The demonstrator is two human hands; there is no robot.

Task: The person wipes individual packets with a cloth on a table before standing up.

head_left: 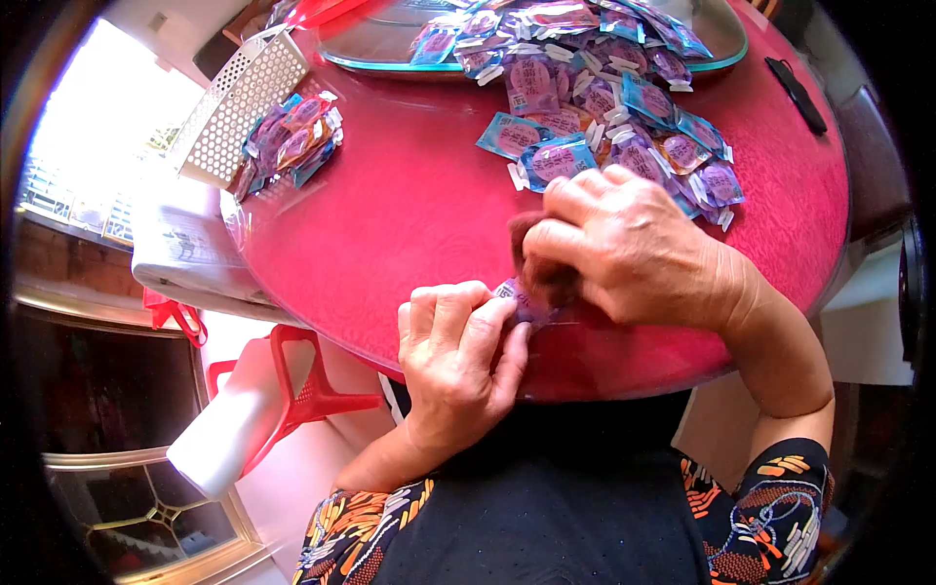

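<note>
Your black top (546, 497) is nearest the camera, just below the near edge of the red table (390, 195). Your left hand (453, 341) has a narrow grip, thumb and fingertips pinching a purple sachet (531, 309), which lies near that edge, between your two hands. Your right hand (639, 249) is wrapped around a bunched brown cloth (553, 283) that overlaps part of the sachet; how firmly it presses, you cannot tell from this view.

If your left pinch slackened under a rub of the cloth, the sachet would likely skid or be dragged along, and so close to the edge it might slip over. Heavy pressure could crease the wrapper. Your right hand is also just below a large heap of sachets (624, 127), so a wide sweep might knock packets loose.

Around you, from the left: a red plastic stool (292, 380) stands beside the table; a small pile of sachets (292, 141) lies beside a white perforated basket (239, 112); a tray with a teal rim (390, 68) sits at the far side, with the large heap on and before it, blocking a straight reach forward; a slim black object (795, 96) lies near the right edge.
</note>
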